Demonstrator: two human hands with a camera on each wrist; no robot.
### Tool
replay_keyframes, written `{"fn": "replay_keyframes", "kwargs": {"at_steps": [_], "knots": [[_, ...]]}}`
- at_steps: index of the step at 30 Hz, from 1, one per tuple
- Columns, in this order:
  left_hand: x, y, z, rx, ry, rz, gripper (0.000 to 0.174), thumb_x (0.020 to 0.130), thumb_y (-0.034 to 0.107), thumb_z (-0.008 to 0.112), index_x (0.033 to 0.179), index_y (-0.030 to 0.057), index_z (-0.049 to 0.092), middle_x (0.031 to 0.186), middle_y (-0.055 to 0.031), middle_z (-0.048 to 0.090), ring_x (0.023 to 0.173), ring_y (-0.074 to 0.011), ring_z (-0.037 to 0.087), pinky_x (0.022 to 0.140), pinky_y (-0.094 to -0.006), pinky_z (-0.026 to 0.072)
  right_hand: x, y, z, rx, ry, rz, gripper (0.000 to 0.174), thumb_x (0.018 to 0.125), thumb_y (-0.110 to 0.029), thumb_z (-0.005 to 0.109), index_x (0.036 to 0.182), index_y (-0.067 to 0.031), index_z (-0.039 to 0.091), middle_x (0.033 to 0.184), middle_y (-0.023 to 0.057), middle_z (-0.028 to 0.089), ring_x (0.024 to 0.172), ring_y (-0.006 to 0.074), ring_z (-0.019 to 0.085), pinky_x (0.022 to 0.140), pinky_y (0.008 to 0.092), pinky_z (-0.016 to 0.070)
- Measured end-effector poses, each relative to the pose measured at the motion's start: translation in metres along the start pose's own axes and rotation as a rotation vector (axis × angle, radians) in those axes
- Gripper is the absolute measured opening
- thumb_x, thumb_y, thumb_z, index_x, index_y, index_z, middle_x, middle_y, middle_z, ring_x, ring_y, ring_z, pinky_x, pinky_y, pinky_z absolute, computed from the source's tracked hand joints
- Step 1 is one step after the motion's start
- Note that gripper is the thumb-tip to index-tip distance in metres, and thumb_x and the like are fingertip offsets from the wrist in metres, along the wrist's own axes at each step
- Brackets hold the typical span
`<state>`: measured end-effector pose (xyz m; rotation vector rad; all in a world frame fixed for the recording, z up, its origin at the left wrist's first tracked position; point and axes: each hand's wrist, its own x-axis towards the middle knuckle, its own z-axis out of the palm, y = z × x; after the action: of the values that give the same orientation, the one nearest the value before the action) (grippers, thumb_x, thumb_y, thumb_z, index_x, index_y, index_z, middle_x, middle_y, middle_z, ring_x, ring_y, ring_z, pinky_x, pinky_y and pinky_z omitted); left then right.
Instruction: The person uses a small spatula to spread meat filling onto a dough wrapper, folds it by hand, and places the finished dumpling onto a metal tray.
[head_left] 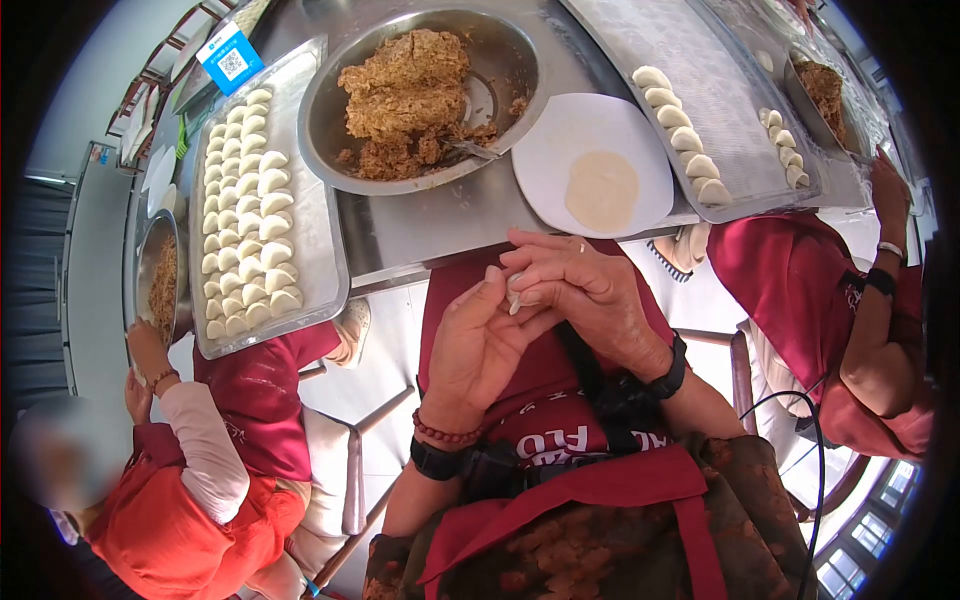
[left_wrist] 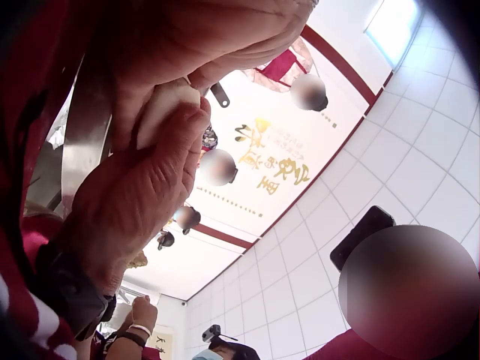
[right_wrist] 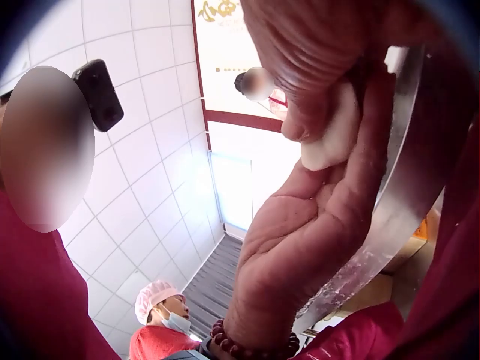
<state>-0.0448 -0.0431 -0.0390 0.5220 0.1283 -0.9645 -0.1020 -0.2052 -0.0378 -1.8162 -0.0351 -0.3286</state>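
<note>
A pale dumpling point(head_left: 514, 300) is mostly hidden between the two hands, in front of the table edge. My left hand point(head_left: 480, 340) curls its fingers under it, and my right hand point(head_left: 585, 295) pinches it from the other side. In the left wrist view the white dough point(left_wrist: 166, 112) shows between thumbs and fingers; in the right wrist view the dumpling point(right_wrist: 332, 135) lies along the left fingers. A round flat wrapper point(head_left: 602, 192) rests on a white plate point(head_left: 540, 125) just beyond the hands.
A steel bowl point(head_left: 322, 150) of brown filling point(head_left: 405, 85) with a utensil stands behind the plate. Trays point(head_left: 335, 265) point(head_left: 735, 110) of dumplings flank it at left and right. People sit on both sides, with another filling bowl point(head_left: 162, 280) at far left.
</note>
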Motion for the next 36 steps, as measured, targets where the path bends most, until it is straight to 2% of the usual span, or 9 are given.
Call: {"fn": "replay_keyframes", "kwargs": {"at_steps": [4, 8, 11, 14, 19, 28, 31, 34, 36], "knots": [[0.001, -0.001, -0.006, -0.013, -0.017, 0.022, 0.029, 0.106, 0.017, 0.040, 0.127, -0.0013, 0.048, 0.125, -0.0154, 0.059, 0.118, -0.0300, 0.059, 0.110, -0.0512, 0.0436, 0.003, -0.012, 0.005, 0.032, 0.059, 0.078, 0.013, 0.088, -0.008, 0.067, 0.099, -0.0083, 0.074, 0.114, 0.0093, 0.071, 0.125, 0.0274, 0.058, 0.099, 0.0334, 0.0495], [0.002, -0.002, -0.010, -0.078, -0.063, 0.044, 0.027, 0.105, 0.015, 0.041, 0.126, -0.0009, 0.049, 0.123, -0.0130, 0.060, 0.114, -0.0272, 0.061, 0.109, -0.0513, 0.0444, 0.002, -0.001, 0.004, 0.058, 0.034, 0.007, 0.015, 0.088, -0.009, 0.067, 0.101, -0.0093, 0.074, 0.114, 0.0079, 0.071, 0.126, 0.0275, 0.057, 0.098, 0.0334, 0.0499], [-0.001, 0.001, 0.003, -0.024, 0.021, 0.011, 0.027, 0.105, 0.015, 0.042, 0.126, -0.0003, 0.050, 0.122, -0.0123, 0.060, 0.112, -0.0250, 0.061, 0.108, -0.0503, 0.0453, 0.000, 0.001, 0.003, 0.081, 0.005, 0.025, 0.016, 0.088, -0.009, 0.067, 0.102, -0.0094, 0.074, 0.115, 0.0071, 0.071, 0.127, 0.0278, 0.057, 0.099, 0.0342, 0.0493], [-0.003, 0.002, 0.008, 0.063, 0.043, -0.011, 0.028, 0.105, 0.015, 0.041, 0.128, 0.0001, 0.049, 0.122, -0.0118, 0.060, 0.111, -0.0244, 0.061, 0.108, -0.0491, 0.0455, 0.000, 0.001, 0.001, 0.030, -0.011, 0.024, 0.017, 0.088, -0.008, 0.067, 0.104, -0.0095, 0.074, 0.115, 0.0073, 0.071, 0.128, 0.0280, 0.056, 0.099, 0.0349, 0.0489], [0.000, 0.000, -0.001, -0.021, -0.011, 0.013, 0.028, 0.105, 0.014, 0.042, 0.127, -0.0012, 0.050, 0.123, -0.0128, 0.060, 0.117, -0.0270, 0.060, 0.109, -0.0497, 0.0454, 0.003, -0.008, 0.004, 0.032, 0.045, 0.055, 0.020, 0.088, -0.009, 0.067, 0.107, -0.0104, 0.073, 0.115, 0.0077, 0.071, 0.127, 0.0277, 0.056, 0.100, 0.0355, 0.0479], [0.001, -0.002, -0.005, -0.052, -0.011, 0.014, 0.029, 0.104, 0.013, 0.043, 0.128, -0.0021, 0.049, 0.125, -0.0148, 0.060, 0.119, -0.0266, 0.058, 0.108, -0.0493, 0.0452, 0.001, 0.002, 0.000, 0.035, -0.031, -0.052, 0.021, 0.087, -0.012, 0.069, 0.108, -0.0101, 0.073, 0.116, 0.0079, 0.071, 0.129, 0.0279, 0.055, 0.105, 0.0379, 0.0439], [0.001, 0.001, 0.005, -0.075, 0.053, 0.007, 0.029, 0.104, 0.013, 0.044, 0.128, -0.0014, 0.049, 0.124, -0.0137, 0.060, 0.119, -0.0262, 0.058, 0.108, -0.0488, 0.0451, 0.004, -0.011, 0.006, 0.042, 0.069, 0.041, 0.021, 0.088, -0.012, 0.068, 0.109, -0.0111, 0.072, 0.116, 0.0070, 0.071, 0.129, 0.0280, 0.054, 0.106, 0.0386, 0.0430], [0.001, -0.002, -0.002, -0.125, 0.016, 0.013, 0.030, 0.104, 0.015, 0.044, 0.130, -0.0002, 0.049, 0.125, -0.0125, 0.060, 0.118, -0.0257, 0.058, 0.108, -0.0471, 0.0451, 0.005, 0.001, 0.001, -0.071, -0.012, -0.142, 0.026, 0.088, -0.015, 0.069, 0.113, -0.0113, 0.071, 0.119, 0.0067, 0.069, 0.130, 0.0281, 0.053, 0.106, 0.0395, 0.0422], [0.001, -0.004, -0.004, -0.140, -0.017, 0.017, 0.030, 0.104, 0.015, 0.044, 0.130, 0.0005, 0.049, 0.126, -0.0119, 0.060, 0.117, -0.0253, 0.058, 0.108, -0.0460, 0.0453, 0.004, 0.003, 0.000, -0.138, -0.026, -0.153, 0.030, 0.086, -0.018, 0.070, 0.116, -0.0111, 0.070, 0.120, 0.0069, 0.069, 0.131, 0.0297, 0.052, 0.106, 0.0404, 0.0417]]}}
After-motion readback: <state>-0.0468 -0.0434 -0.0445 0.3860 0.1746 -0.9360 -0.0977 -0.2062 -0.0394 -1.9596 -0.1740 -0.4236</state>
